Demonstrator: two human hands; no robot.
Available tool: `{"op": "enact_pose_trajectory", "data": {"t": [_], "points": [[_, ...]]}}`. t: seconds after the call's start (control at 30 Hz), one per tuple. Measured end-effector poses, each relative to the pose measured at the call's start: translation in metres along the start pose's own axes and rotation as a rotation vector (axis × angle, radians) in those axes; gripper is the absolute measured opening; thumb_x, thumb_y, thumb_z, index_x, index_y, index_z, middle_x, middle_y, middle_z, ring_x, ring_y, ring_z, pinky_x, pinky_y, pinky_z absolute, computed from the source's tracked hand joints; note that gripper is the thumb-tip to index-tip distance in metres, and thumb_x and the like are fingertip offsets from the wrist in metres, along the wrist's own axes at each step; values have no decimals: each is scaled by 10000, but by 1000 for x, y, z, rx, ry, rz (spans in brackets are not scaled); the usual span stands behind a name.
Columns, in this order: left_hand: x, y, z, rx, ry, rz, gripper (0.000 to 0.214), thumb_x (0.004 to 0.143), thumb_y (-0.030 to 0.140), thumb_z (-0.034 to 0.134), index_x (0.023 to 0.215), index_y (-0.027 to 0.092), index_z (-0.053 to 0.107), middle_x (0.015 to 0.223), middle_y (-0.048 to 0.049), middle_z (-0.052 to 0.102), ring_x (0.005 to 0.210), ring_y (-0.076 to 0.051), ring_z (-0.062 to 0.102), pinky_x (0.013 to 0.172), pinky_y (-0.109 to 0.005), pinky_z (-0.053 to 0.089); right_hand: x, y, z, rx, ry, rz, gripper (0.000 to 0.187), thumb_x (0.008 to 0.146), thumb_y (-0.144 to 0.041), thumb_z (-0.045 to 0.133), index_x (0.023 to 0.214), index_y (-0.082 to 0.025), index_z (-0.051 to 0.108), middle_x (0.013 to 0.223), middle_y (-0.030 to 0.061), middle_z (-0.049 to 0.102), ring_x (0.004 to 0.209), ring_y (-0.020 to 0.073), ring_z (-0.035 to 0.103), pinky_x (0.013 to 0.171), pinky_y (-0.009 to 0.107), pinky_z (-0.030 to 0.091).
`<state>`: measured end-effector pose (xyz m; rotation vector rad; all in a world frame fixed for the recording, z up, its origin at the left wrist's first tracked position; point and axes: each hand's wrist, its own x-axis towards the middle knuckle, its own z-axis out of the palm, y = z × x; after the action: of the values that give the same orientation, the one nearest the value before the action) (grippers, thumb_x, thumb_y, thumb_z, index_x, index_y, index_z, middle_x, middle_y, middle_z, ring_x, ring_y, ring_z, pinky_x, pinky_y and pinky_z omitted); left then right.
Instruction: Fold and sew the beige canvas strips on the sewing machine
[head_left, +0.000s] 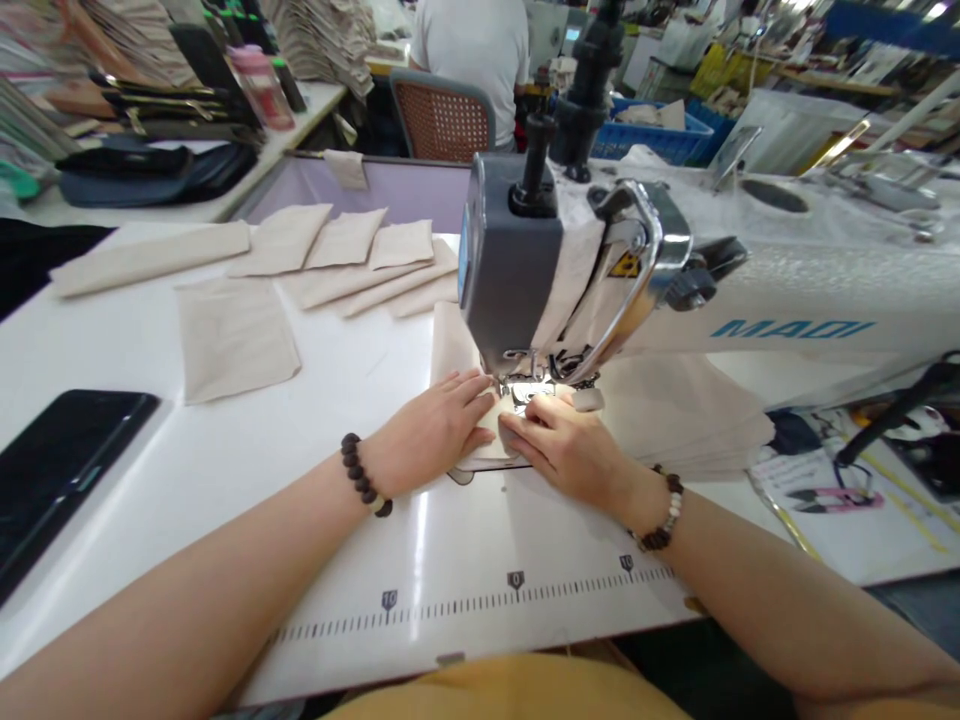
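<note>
On the white sewing table (450,540), a beige cloth (455,345) runs under the presser foot (516,392). The left hand (431,430) lies open on it; the right hand (566,450) presses beside, any pinch unclear. Cut cloth pieces (232,335) lie leftward; a seated co-worker (472,50) sits beyond.
</note>
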<state>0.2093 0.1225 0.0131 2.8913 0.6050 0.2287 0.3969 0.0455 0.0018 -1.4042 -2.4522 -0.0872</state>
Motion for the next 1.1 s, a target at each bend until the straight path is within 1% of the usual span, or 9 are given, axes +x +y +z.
{"op": "enact_pose_trajectory", "data": {"t": [0.17, 0.3, 0.43, 0.6, 0.67, 0.77, 0.87, 0.97, 1.1], "points": [[1, 0, -2, -22, 2, -4, 234, 887, 214, 495, 1099, 115, 500, 1146, -108, 518, 1122, -240, 456, 969, -407, 389, 0, -1, 1, -5, 13, 18, 228, 932, -266, 424, 1031, -156, 598, 821, 57, 563, 693, 163, 476, 638, 280, 330], [1, 1, -4, -29, -11, -2, 228, 881, 200, 500, 1085, 99, 512, 1130, -109, 520, 1099, -241, 458, 983, -398, 373, 0, -1, 1, -6, 4, 22, 226, 936, -277, 421, 1017, -162, 599, 810, 51, 558, 695, 160, 473, 659, 282, 331], [2, -1, -4, -26, 1, -5, 225, 870, 189, 516, 1073, 92, 519, 1097, -105, 531, 1074, -239, 467, 968, -396, 384, 0, -1, 1, -9, 9, 29, 221, 935, -280, 427, 1010, -165, 601, 801, 48, 554, 687, 159, 467, 642, 278, 327], [3, -3, -1, 3, 14, -11, 212, 888, 206, 493, 1060, 86, 523, 1127, -125, 523, 1102, -247, 456, 967, -404, 380, 3, -1, 1, -26, 8, 33, 255, 947, -265, 392, 1047, -140, 591, 809, 64, 561, 710, 164, 475, 677, 291, 344], [1, -1, -2, 26, 2, 5, 169, 902, 205, 466, 998, 96, 552, 1096, -123, 537, 1053, -240, 486, 931, -399, 402, 2, 1, 1, -11, 17, -2, 269, 953, -256, 375, 1020, -130, 603, 783, 59, 560, 699, 163, 473, 681, 301, 346], [-5, 6, -5, 11, -69, 96, 152, 911, 188, 444, 907, 130, 585, 991, -80, 572, 928, -201, 529, 852, -359, 440, -4, 4, 0, 38, 21, -130, 292, 961, -238, 361, 920, -137, 631, 697, 26, 536, 632, 147, 447, 634, 302, 331], [-10, 14, -7, -23, -122, 149, 155, 910, 165, 443, 943, 132, 591, 948, -63, 584, 912, -187, 530, 835, -333, 453, -9, 4, -1, 43, 24, -206, 310, 968, -227, 351, 886, -143, 639, 657, 9, 511, 605, 139, 423, 612, 300, 321], [-11, 17, -7, -34, -124, 138, 163, 912, 162, 439, 946, 122, 593, 950, -65, 580, 918, -188, 530, 842, -334, 459, -9, 4, -1, 32, 25, -195, 329, 971, -232, 343, 868, -149, 644, 655, 8, 510, 606, 138, 423, 602, 300, 314], [-9, 13, -3, -49, -117, 122, 149, 907, 162, 450, 939, 117, 588, 935, -62, 568, 906, -188, 529, 831, -333, 466, -6, 3, -1, 42, 2, -142, 343, 972, -269, 341, 883, -146, 648, 663, 17, 522, 602, 143, 434, 595, 300, 315]]}}
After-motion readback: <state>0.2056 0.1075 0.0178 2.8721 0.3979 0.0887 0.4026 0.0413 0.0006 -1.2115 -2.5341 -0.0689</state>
